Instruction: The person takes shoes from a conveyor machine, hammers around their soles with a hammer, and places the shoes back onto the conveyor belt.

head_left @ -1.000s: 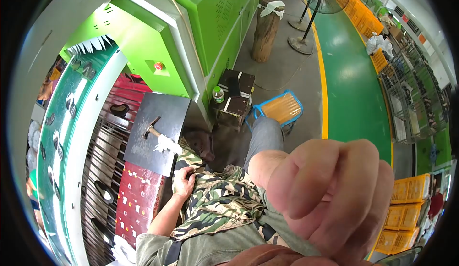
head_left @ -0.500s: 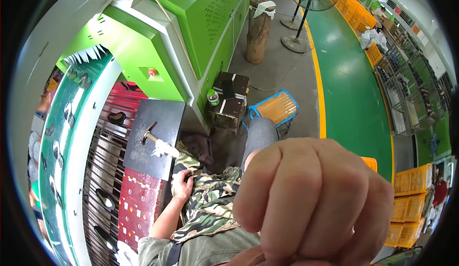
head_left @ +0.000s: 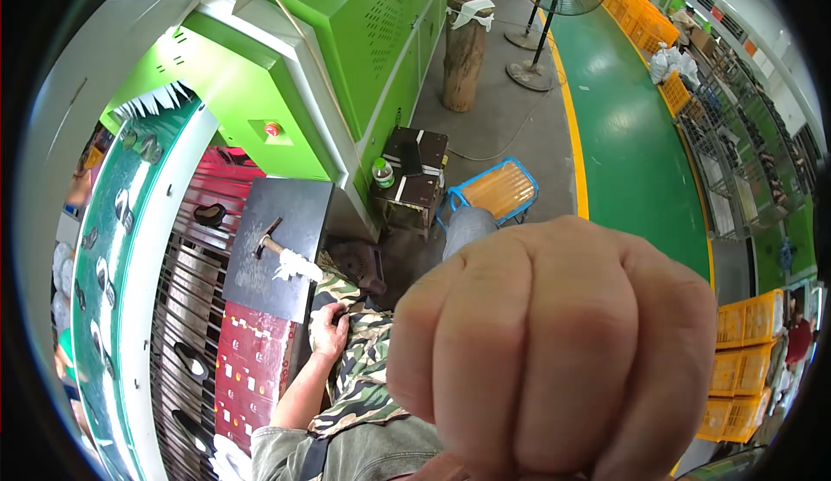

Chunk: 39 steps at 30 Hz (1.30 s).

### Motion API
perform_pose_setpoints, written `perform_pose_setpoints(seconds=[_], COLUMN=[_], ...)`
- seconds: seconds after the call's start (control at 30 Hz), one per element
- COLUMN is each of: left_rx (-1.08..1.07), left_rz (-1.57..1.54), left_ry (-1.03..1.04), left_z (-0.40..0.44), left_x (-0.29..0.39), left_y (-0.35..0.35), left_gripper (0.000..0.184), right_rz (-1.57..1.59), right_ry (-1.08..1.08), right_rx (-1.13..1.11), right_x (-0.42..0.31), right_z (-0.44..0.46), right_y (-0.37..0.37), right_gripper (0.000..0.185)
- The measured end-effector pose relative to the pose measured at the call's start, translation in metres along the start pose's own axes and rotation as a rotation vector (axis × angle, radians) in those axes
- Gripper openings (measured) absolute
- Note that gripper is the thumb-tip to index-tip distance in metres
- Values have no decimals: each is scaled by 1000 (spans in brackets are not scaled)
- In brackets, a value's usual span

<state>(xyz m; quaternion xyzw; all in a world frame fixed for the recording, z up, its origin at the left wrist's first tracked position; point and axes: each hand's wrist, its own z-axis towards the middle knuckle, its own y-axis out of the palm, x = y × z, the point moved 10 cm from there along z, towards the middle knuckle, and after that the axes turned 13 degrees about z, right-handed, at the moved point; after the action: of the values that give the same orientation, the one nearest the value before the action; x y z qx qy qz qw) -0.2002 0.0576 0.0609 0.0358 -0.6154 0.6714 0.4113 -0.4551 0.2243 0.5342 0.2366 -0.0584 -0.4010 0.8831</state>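
Note:
My right hand (head_left: 558,343) is raised close to the camera, fingers curled into a fist; whether anything is inside is hidden. Low at the left of my body, my left hand (head_left: 329,330) rests on the camouflage apron (head_left: 368,386), its fingers curled and partly hidden from view. Beside it, a hammer (head_left: 272,242) with white wrapping on its handle lies on the dark metal plate (head_left: 299,208). The plate is on top of a red patterned surface (head_left: 251,360).
A green conveyor (head_left: 108,247) carries shoe parts at the left, beside a rack of bars (head_left: 177,308) with black shoes. Ahead are a green machine (head_left: 277,92), a small table (head_left: 415,189) with a bottle, a blue-framed stool (head_left: 498,191), a log (head_left: 465,66) and a fan (head_left: 541,35).
My right fist has moved left and closer to the camera, covering more of the apron and knee. The left hand stays on the apron. The view has shifted slightly.

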Motion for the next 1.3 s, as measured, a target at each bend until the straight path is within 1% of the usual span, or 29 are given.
perform_pose_setpoints(seconds=[0.03,0.07,0.13,0.17,0.27,0.33,0.37,0.5,0.53,0.6,0.63,0.73,0.77,0.83,0.87,0.93,0.97,1.0,1.03,1.07,1.1,1.13,1.17,1.2,1.23,1.27,1.3], left_rx=[4,5,-15,-12,-6,6,3,1,-3,-1,3,-2,-1,14,11,-16,-16,-14,-11,-12,2,16,12,27,34,33,25], left_rz=[13,13,-23,-25,-13,7,7,1,-2,-12,-19,4,5,-43,-44,-37,-37,-40,-43,-42,2,46,48,35,24,15,6], left_ry=[2,3,-23,-24,5,-4,-6,7,0,2,3,-2,-2,-9,-9,-6,-5,-12,-19,-18,28,74,75,64,51,36,19], left_z=[0,0,-1,0,1,-1,-1,-1,0,0,0,-1,-1,-3,-3,-2,-2,-3,-4,-3,-3,-3,-3,-3,-4,-4,-4], left_x=[0,-1,-6,-4,3,0,-1,-2,-3,-3,-3,-6,-8,-14,-16,-18,-19,-22,-25,-28,-26,-25,-24,-24,-25,-25,-25], left_y=[-1,0,4,2,-1,-1,0,1,2,3,2,4,6,9,9,11,13,14,16,17,16,16,16,15,14,14,15], left_gripper=[24,24,25,25,25,25,25,25,25,25,25,25,25,24,24,23,23,23,22,22,22,21,21,21,21,21,21], right_rz=[11,22,42,54,86,105,116,159,169,188,198,233,245,267,276,296,306,317,327,338,347,357,367,377,387,396,404], right_ry=[8,16,35,45,74,91,101,140,149,167,176,202,210,227,235,251,259,266,274,282,288,295,300,301,298,294,288], right_rx=[-8,-16,-33,-41,-60,-69,-73,-95,-101,-113,-120,-143,-151,-162,-166,-178,-184,-191,-197,-203,-208,-213,-215,-213,-203,-184,-158], right_x=[1,-3,8,1,5,5,-17,-20,0,13,43,19,23,10,0,20,31,16,22,12,11,37,45,28,40,67,21], right_z=[-8,2,-14,-16,-37,-33,-29,-26,-38,-3,-18,-9,-4,-35,-27,-55,-48,-44,-38,-38,-35,-37,-47,-39,-18,-13,-12], right_y=[7,-3,13,13,30,25,17,12,26,-5,13,0,-5,21,10,38,33,26,22,22,19,22,31,34,2,-1,1], right_gripper=[11,10,10,9,8,7,7,6,6,5,5,4,4,4,4,5,5,5,5,5,6,6,6,7,7,7,8])
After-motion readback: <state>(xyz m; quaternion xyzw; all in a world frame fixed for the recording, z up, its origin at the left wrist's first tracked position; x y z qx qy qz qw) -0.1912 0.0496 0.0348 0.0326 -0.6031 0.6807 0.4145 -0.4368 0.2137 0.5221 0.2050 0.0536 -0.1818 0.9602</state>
